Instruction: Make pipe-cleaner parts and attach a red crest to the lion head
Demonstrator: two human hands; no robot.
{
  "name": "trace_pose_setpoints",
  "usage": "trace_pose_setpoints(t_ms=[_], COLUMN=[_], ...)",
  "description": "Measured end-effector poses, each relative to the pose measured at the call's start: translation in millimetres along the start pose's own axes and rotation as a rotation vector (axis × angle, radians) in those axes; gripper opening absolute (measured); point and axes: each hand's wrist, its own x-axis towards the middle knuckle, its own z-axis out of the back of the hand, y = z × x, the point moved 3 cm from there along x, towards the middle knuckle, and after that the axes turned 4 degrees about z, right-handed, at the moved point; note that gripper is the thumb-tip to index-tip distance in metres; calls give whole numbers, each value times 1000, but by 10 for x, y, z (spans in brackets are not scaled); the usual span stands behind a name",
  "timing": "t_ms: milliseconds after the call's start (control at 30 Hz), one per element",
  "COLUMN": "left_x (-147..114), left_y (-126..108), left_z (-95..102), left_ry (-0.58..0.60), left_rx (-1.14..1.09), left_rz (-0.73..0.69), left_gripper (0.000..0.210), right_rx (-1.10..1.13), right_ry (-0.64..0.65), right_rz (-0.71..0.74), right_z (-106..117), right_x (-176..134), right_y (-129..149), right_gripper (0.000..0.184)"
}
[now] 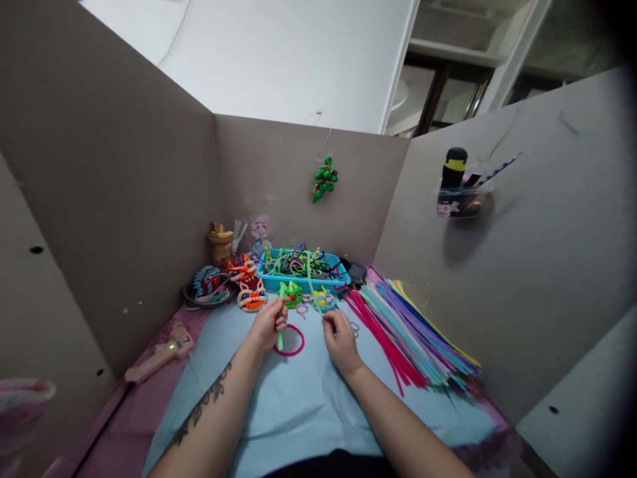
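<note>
My left hand (269,324) is closed around a mint-green pipe cleaner (280,342), whose lower end sticks out below the fingers. Between the fingertips of my right hand (341,338) is pinched a pale green pipe cleaner (310,273) that rises toward the blue tray. Whether both hands hold one bent piece or separate pieces, I cannot tell. Just under my left hand a magenta ring (302,341) lies on the light blue cloth (298,405). Beyond the hands sit a green figure (293,296) and a yellow-and-blue figure (325,302) made of pipe cleaners.
A blue tray (303,283) holds tangled pipe cleaners. Bundles of long pipe cleaners (408,332) lie right. At left are orange figures (251,299), a dark bowl (209,304) and a pink glue gun (162,357) with a lit green light. Grey panels (293,199) enclose the table.
</note>
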Motion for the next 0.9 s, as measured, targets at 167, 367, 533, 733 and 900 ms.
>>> trace_pose_setpoints(t_ms=[167,367,533,733,900], left_x=[-28,-43,-50,-49,-33], left_y=[26,93,72,-112,-221], left_z=[-56,-57,-14,122,241], left_ry=[21,35,-4,-98,-200], left_rx=[33,27,-37,-124,-143], left_rz=[-7,-3,-32,-167,-241], left_gripper=[30,15,18,28,29], right_rx=[132,177,149,119,133], right_ry=[106,191,157,201,236], right_rz=[201,282,202,132,51], right_z=[-105,-111,-96,-101,-111], right_x=[-96,-143,-132,-116,-116], right_y=[236,280,213,138,111], right_gripper=[15,15,14,15,13])
